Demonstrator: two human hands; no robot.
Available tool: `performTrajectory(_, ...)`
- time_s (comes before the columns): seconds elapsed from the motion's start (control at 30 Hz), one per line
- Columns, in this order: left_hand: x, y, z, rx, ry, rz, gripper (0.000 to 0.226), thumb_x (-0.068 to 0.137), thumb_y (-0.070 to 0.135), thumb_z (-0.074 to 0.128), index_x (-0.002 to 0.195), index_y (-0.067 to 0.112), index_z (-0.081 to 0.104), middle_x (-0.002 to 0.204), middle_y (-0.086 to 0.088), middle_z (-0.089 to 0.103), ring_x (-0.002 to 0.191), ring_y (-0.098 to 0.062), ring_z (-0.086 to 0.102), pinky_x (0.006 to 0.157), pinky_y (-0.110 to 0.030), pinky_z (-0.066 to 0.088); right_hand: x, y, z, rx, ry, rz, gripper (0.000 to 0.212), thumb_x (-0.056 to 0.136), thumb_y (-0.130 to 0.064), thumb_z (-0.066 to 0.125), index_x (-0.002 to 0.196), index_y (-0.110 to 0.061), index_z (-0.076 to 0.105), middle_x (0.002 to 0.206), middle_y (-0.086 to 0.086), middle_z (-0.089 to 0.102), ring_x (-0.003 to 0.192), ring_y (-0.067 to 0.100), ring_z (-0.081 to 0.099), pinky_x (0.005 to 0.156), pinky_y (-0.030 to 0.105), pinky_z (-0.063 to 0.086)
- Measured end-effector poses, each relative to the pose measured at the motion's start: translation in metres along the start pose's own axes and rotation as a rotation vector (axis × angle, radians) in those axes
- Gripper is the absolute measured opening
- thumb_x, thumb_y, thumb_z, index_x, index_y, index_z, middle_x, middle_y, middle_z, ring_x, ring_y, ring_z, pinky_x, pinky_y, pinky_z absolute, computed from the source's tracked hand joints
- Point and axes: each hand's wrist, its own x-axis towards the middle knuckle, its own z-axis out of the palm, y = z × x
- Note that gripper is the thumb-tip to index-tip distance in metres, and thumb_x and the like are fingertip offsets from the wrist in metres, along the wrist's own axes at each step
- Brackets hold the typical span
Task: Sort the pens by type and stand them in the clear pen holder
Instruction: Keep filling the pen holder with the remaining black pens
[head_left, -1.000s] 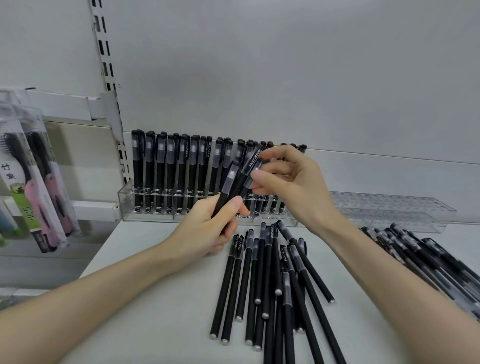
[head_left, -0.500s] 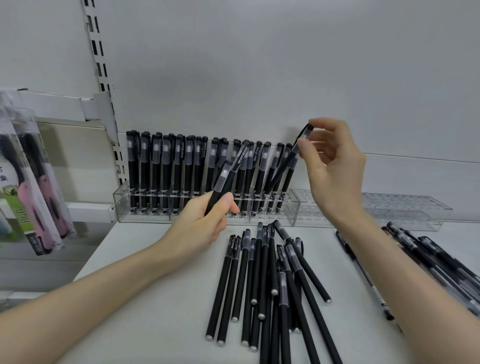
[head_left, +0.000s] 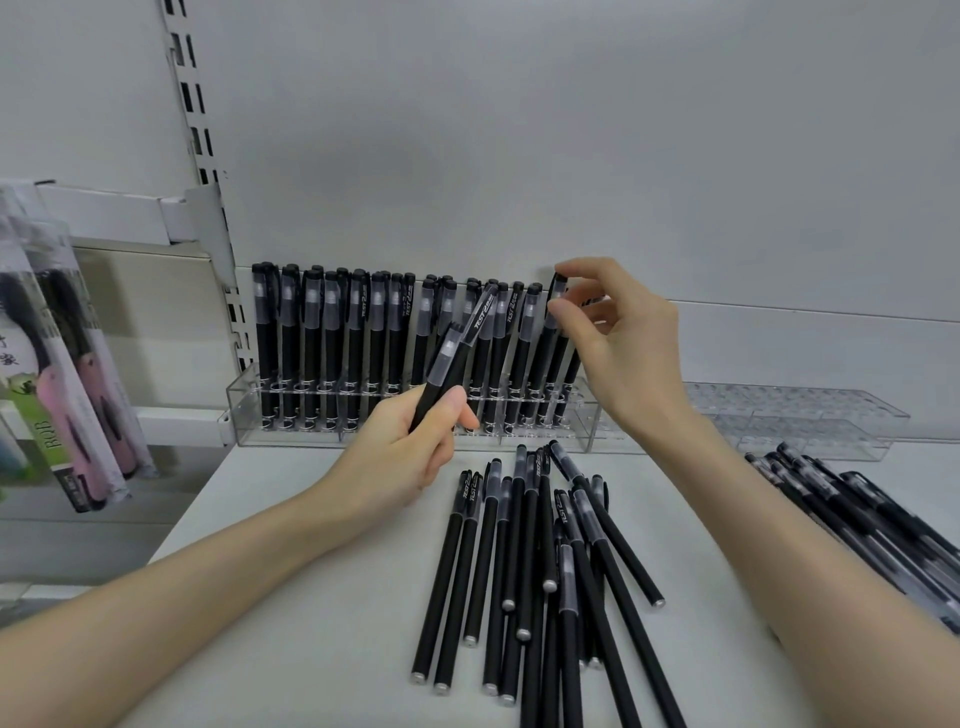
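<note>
Dozens of black pens (head_left: 444, 582), lettering (head_left: 485, 313) probably "TEST"

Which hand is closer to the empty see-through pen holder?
Right. The right hand pinches a standing pen just left of the empty holder. The left hand, gripping two pens, is farther left, in front of the filled holder.

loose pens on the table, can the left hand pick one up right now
Probably not yet: nothing covers the loose pens, which lie close by, but the left hand grips two pens, so its fingers look full.
</note>
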Motion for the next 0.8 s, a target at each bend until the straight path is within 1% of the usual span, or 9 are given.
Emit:
performTrajectory(0.13,0.0006,-0.0002,0.0001,0.002,-0.005,-0.013,0.032,0.100,0.028,0.040,0.088,0.003,0.056,0.049,-0.001,0.034,0.036,-0.007,0.026,0.036,-0.014,0.022,0.0027,0.0012,-0.0007,0.003,-0.013,0.018,0.022,0.087,-0.007,0.063,0.106,-0.017,0.065,0.077,-0.012,0.058,0.065,-0.004,0.053,0.065,0.007,0.040)
performTrajectory(0.5,0.0011,-0.0010,0.0000,-0.004,-0.006,-0.021,0.031,0.100,0.028,0.040,0.087,0.005,0.056,0.049,0.000,0.033,0.037,-0.007,0.025,0.036,-0.014,0.022,0.0019,0.0006,-0.0007,0.035,-0.030,0.065,0.022,0.086,-0.006,0.063,0.104,-0.018,0.065,0.074,-0.010,0.059,0.063,-0.003,0.052,0.064,0.008,0.040)
performTrajectory(0.67,0.0011,-0.0016,-0.0009,-0.011,-0.011,-0.016,0.032,0.100,0.029,0.040,0.087,0.005,0.056,0.049,0.000,0.033,0.037,-0.007,0.025,0.037,-0.014,0.022,-0.0013,0.0041,0.0005,-0.047,-0.062,0.080,0.022,0.085,-0.010,0.065,0.107,-0.017,0.067,0.077,-0.009,0.061,0.063,-0.004,0.053,0.065,0.008,0.040)
performTrajectory(0.73,0.0012,-0.0016,-0.0009,-0.010,-0.007,-0.012,0.032,0.100,0.029,0.040,0.088,0.003,0.056,0.049,0.000,0.033,0.037,-0.008,0.025,0.037,-0.014,0.022,-0.0023,0.0021,-0.0005,-0.091,-0.039,0.054,0.022,0.085,-0.012,0.066,0.106,-0.018,0.067,0.081,-0.006,0.063,0.065,-0.002,0.053,0.067,0.011,0.042)
performTrajectory(0.8,0.0011,-0.0015,-0.0008,-0.006,-0.010,-0.004,0.032,0.099,0.029,0.040,0.088,0.003,0.056,0.049,0.000,0.033,0.037,-0.008,0.025,0.036,-0.014,0.022,-0.0043,-0.0044,-0.0025,-0.054,0.007,0.040,0.019,0.086,-0.014,0.066,0.105,-0.018,0.067,0.081,-0.007,0.062,0.066,0.000,0.053,0.067,0.012,0.043)
